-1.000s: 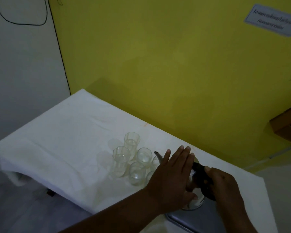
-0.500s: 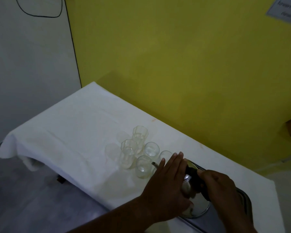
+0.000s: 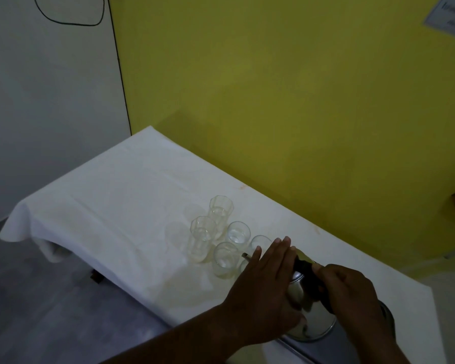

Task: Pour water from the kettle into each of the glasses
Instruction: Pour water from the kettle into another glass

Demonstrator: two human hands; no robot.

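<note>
A shiny metal kettle point(image 3: 310, 319) with a black handle stands at the lower right, its thin spout point(image 3: 246, 256) pointing left toward the glasses. My right hand point(image 3: 350, 298) is closed around the black handle. My left hand point(image 3: 265, 287) lies flat against the kettle's left side, fingers stretched out. Several clear glasses stand clustered left of the spout: two tall faceted ones point(image 3: 220, 214) point(image 3: 201, 237) and shorter round ones point(image 3: 237, 233) point(image 3: 223, 258). Another short glass point(image 3: 260, 243) is partly hidden behind my left fingers.
The table wears a white cloth point(image 3: 111, 203) that hangs over its left edge. A metal tray point(image 3: 326, 350) lies under the kettle at the bottom right. A yellow wall point(image 3: 300, 101) runs along the table's far side; grey floor shows at the lower left.
The view has shifted, so table and glasses sit further right and lower. Both hands stay on the kettle, which remains on the tray.
</note>
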